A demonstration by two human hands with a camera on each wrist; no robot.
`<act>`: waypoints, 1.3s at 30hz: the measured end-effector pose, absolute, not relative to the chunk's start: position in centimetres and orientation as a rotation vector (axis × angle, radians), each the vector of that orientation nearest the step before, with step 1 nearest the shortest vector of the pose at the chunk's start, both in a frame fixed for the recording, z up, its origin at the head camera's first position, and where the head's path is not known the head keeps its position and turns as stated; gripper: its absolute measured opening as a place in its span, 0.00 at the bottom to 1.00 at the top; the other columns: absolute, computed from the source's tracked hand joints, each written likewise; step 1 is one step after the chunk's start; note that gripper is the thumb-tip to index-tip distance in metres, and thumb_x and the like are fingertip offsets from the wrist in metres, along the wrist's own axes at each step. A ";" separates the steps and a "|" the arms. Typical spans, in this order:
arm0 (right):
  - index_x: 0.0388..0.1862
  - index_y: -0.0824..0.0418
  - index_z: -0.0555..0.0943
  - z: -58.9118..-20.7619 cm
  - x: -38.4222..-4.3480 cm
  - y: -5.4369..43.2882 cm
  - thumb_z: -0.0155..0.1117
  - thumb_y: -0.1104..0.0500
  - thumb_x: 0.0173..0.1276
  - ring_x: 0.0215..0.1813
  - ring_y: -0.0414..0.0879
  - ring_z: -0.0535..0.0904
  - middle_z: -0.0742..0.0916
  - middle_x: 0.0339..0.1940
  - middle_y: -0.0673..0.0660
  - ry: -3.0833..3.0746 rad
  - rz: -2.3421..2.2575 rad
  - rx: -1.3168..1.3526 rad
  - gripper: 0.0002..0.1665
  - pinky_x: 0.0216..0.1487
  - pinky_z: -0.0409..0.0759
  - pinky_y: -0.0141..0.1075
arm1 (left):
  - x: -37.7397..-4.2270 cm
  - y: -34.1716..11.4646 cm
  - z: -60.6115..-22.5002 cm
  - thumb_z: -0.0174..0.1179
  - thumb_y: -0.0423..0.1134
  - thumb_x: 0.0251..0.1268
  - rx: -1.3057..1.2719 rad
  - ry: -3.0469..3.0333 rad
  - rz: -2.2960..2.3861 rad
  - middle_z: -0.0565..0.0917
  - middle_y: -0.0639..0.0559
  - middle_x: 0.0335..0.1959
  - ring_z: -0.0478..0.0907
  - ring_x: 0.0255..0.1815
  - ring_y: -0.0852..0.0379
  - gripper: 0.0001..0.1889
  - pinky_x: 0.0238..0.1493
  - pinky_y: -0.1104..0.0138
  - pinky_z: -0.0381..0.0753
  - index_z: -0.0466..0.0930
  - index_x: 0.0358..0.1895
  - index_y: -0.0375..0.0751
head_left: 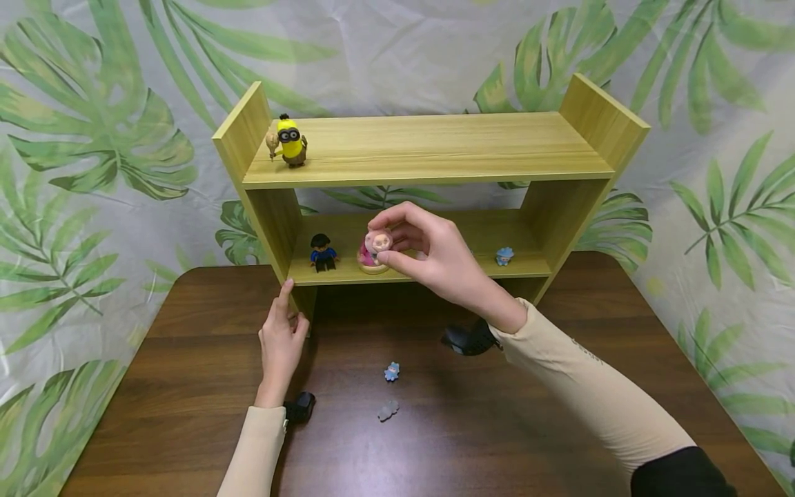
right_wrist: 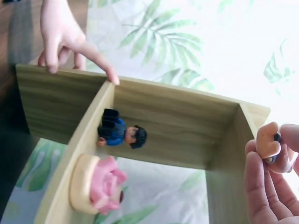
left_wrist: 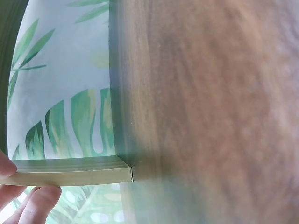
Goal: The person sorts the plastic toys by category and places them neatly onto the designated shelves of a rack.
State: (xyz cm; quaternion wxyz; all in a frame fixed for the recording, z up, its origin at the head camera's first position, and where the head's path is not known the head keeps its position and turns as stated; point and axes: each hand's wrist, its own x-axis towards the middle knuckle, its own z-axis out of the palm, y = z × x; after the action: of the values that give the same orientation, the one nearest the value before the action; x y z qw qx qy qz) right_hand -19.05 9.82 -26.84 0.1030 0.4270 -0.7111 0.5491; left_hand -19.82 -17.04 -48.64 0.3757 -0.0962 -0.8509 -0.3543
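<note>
Small toy (head_left: 379,241) pinched at mid-frame while one hand held the shelf (head_left: 599,128)

From where I stood, the two hands were well apart, each busy. The right hand (head_left: 435,252), at the centre of the head view, had the toy between thumb and fingertips, with the other fingers bent behind it. A fingertip hold seemed fitting for so small a thing. There the toy overlapped the pink flower (head_left: 373,270), but the right wrist view showed the two apart.

The left hand (head_left: 281,338), left of centre and lower, had its fingers on both sides of the left panel (left_wrist: 74,178), one fingertip reaching the corner by the lower board (head_left: 528,261). I took that as a way to steady the shelf.

The flower sat on its pale base on the lower board, beside the boy (head_left: 321,252) at left; a blue figure (head_left: 504,256) stood far right. The minion (head_left: 289,138) stood upright at upper left on the upper board (head_left: 435,148). The spacing looked deliberate, each figure given its own room. On the table (head_left: 540,400), at lower centre, lay a blue toy (head_left: 392,372) and a pale piece (head_left: 388,411), perhaps left within easy reach.
</note>
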 end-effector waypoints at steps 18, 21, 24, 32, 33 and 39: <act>0.49 0.71 0.76 -23.4 -20.5 8.0 0.64 0.71 0.61 0.43 0.45 0.81 0.83 0.44 0.58 -1.997 1.604 1.273 0.16 0.48 0.78 0.39 | -19.8 -17.0 -48.6 0.53 0.19 0.56 -0.253 -2.177 -0.911 0.75 0.39 0.40 0.79 0.27 0.45 0.43 0.23 0.56 0.69 0.56 0.72 0.60; 0.49 0.72 0.76 -23.0 -20.7 7.8 0.64 0.72 0.61 0.44 0.45 0.81 0.83 0.45 0.59 -1.995 1.617 1.260 0.16 0.48 0.78 0.39 | -19.9 -17.0 -48.6 0.53 0.19 0.56 -0.254 -2.178 -0.915 0.75 0.39 0.40 0.77 0.26 0.46 0.42 0.23 0.57 0.68 0.56 0.72 0.59; 0.50 0.71 0.76 -22.7 -20.9 7.7 0.64 0.71 0.62 0.45 0.45 0.80 0.82 0.46 0.59 -2.004 1.625 1.239 0.17 0.50 0.77 0.39 | -19.9 -17.0 -48.6 0.53 0.19 0.56 -0.253 -2.177 -0.915 0.75 0.39 0.39 0.77 0.25 0.46 0.43 0.23 0.57 0.68 0.56 0.72 0.60; 0.51 0.73 0.74 -21.6 -21.6 7.3 0.63 0.73 0.62 0.45 0.48 0.80 0.80 0.47 0.60 -1.991 1.723 1.173 0.18 0.51 0.76 0.40 | -19.8 -17.0 -48.7 0.53 0.19 0.56 -0.254 -2.178 -0.914 0.74 0.40 0.37 0.73 0.23 0.47 0.43 0.22 0.57 0.66 0.56 0.72 0.60; 0.51 0.73 0.74 -21.5 -21.7 7.3 0.63 0.73 0.62 0.45 0.48 0.80 0.80 0.47 0.60 -1.985 1.738 1.168 0.18 0.51 0.77 0.40 | -19.8 -17.0 -48.7 0.53 0.19 0.56 -0.254 -2.179 -0.916 0.74 0.40 0.37 0.72 0.22 0.48 0.43 0.22 0.58 0.65 0.56 0.72 0.61; 0.51 0.72 0.74 -20.4 -22.4 6.9 0.61 0.73 0.63 0.46 0.47 0.80 0.80 0.47 0.61 -1.994 1.702 1.147 0.17 0.51 0.77 0.38 | -19.8 -17.0 -48.6 0.53 0.19 0.57 -0.248 -2.184 -0.917 0.74 0.39 0.38 0.73 0.22 0.48 0.44 0.22 0.57 0.65 0.55 0.73 0.62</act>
State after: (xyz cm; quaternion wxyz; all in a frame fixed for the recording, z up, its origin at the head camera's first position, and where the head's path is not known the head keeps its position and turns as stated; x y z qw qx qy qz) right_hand -22.40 6.87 -20.43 0.1394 0.3970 -0.6900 0.5890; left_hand -19.80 -17.00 -48.64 0.3710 -0.0967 -0.8516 -0.3574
